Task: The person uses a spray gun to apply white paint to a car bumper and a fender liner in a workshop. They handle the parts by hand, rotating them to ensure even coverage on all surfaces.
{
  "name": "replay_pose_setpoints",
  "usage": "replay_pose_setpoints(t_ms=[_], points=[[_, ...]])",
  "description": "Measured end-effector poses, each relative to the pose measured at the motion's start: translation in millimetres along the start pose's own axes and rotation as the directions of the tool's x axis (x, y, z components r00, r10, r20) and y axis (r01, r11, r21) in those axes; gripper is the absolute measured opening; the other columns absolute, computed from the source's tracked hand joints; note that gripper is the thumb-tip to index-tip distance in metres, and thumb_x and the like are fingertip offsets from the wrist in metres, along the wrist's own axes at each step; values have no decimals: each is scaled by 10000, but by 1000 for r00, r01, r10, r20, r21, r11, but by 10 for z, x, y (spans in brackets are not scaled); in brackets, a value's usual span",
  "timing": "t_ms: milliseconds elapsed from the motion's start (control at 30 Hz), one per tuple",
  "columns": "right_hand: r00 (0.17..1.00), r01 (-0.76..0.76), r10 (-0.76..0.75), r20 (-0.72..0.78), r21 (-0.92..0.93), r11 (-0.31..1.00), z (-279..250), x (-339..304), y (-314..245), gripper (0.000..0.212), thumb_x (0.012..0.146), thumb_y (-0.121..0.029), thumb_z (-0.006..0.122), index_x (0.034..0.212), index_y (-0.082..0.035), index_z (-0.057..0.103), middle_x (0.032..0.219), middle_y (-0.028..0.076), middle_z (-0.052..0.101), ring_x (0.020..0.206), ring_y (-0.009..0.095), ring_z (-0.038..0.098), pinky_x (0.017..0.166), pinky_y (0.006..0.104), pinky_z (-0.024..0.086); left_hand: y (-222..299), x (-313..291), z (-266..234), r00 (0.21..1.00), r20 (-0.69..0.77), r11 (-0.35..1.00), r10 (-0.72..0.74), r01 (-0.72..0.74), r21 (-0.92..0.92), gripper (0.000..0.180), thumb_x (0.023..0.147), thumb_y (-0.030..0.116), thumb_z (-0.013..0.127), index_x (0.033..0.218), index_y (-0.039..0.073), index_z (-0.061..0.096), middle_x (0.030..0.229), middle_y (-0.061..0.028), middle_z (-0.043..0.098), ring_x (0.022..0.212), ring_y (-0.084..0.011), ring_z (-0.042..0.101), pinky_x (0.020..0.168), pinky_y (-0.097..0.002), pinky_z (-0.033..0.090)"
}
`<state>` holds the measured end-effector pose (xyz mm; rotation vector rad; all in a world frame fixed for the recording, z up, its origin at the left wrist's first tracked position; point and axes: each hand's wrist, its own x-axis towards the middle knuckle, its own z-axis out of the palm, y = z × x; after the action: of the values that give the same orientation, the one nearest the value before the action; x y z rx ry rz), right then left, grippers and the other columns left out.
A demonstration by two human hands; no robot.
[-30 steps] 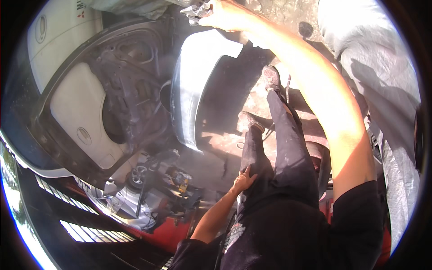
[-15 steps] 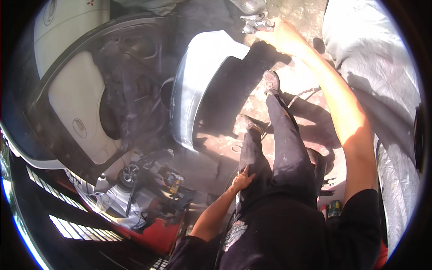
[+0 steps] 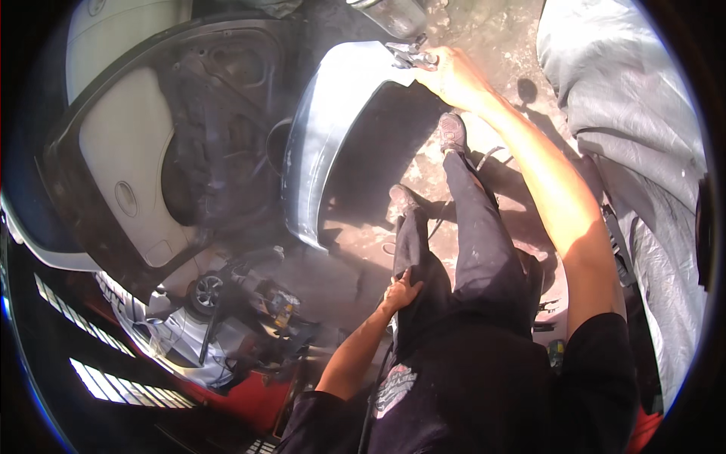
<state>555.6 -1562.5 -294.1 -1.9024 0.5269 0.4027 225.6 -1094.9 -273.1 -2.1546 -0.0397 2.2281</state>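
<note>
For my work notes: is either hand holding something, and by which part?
The right hand holds a grey metal tool at its right end; the exact part gripped is unclear. The left hand rests on the trouser leg, holding nothing visible.

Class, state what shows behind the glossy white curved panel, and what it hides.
Past its left side, part of a dark, round-edged object shows; along its right, shadowed rough floor. The panel covers the object's remainder and any support beneath.
</note>
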Motion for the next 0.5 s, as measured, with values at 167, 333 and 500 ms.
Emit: replay_pose_setpoints(t_ms=[167, 333, 500], points=[[978, -182, 179, -106, -27, 983, -172, -789, 184, 342, 943, -318, 753, 1076, -3, 748, 804, 118, 727, 721, 195, 681, 686, 380, 519, -197, 175, 171, 999, -26, 997, 27, -29, -74, 921, 957, 671, 574, 1685, 202, 260, 1557, -419, 381, 1363, -586, 506, 1145, -588, 432], [930, -236, 232, -284, 23, 972, 273, -911, 4, 329, 936, -311, 771, 1076, -14, 758, 851, 123, 739, 800, 187, 694, 723, 379, 525, -400, 281, 117, 999, -39, 999, 31, -33, -41, 907, 956, 679, 572, 1687, 244, 256, 1583, -406, 346, 1351, -597, 510, 1133, -594, 441], [926, -109, 118, -358, 46, 993, 1169, -491, -574, 418, 899, -386, 795, 1082, -12, 761, 771, 126, 728, 718, 212, 696, 703, 387, 544, -777, 243, 102, 996, -84, 999, 35, -37, -16, 889, 959, 693, 561, 1688, 290, 248, 1598, -376, 347, 1348, -598, 510, 1129, -595, 449]])
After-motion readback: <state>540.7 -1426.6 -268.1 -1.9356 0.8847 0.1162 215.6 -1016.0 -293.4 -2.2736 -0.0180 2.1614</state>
